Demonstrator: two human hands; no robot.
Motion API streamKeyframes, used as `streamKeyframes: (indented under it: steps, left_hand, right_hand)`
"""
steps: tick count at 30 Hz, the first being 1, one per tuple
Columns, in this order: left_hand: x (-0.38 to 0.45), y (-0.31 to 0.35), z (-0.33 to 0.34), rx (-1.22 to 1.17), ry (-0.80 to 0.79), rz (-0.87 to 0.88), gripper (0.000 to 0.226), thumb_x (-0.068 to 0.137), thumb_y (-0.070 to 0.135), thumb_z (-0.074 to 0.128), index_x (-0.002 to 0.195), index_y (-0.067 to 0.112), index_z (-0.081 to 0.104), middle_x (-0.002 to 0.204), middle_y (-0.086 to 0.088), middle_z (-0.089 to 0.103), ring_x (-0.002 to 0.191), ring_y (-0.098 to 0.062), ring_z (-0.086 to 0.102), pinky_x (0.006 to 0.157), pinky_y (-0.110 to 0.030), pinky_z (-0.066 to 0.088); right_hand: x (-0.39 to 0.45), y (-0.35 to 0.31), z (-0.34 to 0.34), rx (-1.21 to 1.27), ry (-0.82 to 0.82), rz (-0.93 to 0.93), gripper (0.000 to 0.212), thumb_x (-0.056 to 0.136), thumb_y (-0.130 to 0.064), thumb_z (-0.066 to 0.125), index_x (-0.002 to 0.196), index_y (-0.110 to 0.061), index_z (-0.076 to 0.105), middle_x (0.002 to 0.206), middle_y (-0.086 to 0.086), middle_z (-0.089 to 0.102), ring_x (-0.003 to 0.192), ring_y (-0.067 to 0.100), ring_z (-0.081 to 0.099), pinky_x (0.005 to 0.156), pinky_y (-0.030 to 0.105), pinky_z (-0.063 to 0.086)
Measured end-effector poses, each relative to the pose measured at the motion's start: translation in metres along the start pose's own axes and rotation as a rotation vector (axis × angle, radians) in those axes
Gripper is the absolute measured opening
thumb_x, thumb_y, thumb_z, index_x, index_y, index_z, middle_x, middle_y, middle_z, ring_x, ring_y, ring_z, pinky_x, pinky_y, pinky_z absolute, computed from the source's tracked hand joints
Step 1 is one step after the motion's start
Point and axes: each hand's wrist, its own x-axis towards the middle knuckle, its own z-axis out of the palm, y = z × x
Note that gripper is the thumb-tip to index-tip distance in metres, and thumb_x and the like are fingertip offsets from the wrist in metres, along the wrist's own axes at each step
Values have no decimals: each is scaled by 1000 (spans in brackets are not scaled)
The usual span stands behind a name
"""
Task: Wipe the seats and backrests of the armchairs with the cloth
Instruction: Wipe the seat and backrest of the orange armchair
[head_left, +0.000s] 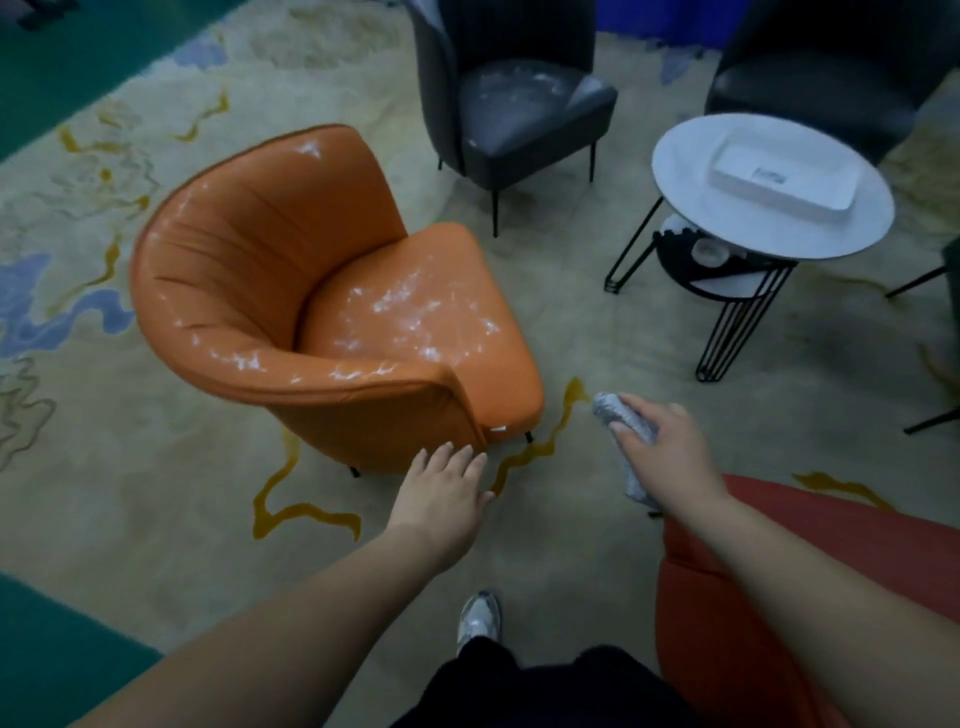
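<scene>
Fingers (631, 423) of my right hand (670, 447) curl round the bunched cloth (618, 415) just right of the orange armchair (322, 306), left hand (441, 488) spread loose near its front corner; loosely gripped, the cloth could slip mid-wipe.

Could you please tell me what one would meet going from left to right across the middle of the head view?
orange armchair → dark grey armchair → round white table → white tray on it.
</scene>
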Motion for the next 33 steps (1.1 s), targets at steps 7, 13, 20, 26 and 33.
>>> streamKeyframes:
  steps: [7,13,20,26,33]
  left_hand:
    - [83,-20,-32,19,-16,51,56,100,49,23,150,23,26,156,0,28,145,-24,19,117,-45,13]
    - [163,-9,-46,45,-62,30,56,101,46,23,151,21,21,157,0,26,145,-25,16,117,-46,13]
    - [254,21,-71,44,-87,-75,55,102,44,22,152,21,19,158,0,23,146,-25,13,118,-46,12]
    - [310,45,-100,12,-120,-147,55,102,44,21,152,21,18,158,0,23,146,-25,14,117,-45,14]
    - [375,19,-127,53,-115,-90,55,103,44,20,152,20,18,158,-1,21,146,-25,16,118,-45,15]
  right_hand:
    - [57,7,-2,36,76,69,40,83,-22,69,123,-21,63,95,4,54,86,8,47,78,16,30]
    - [139,33,-24,8,50,100,41,85,-22,67,125,-19,62,105,13,58,95,21,54,83,20,33]
    - [255,58,-67,-32,-53,43,42,88,-23,64,130,-21,58,104,9,51,91,12,45,81,20,31]
    - [332,51,-87,-34,-143,-26,42,90,-24,61,132,-20,56,111,13,54,104,22,52,81,19,30]
    - [387,32,-80,30,-100,1,41,91,-24,61,132,-23,55,107,9,49,90,9,42,74,14,26]
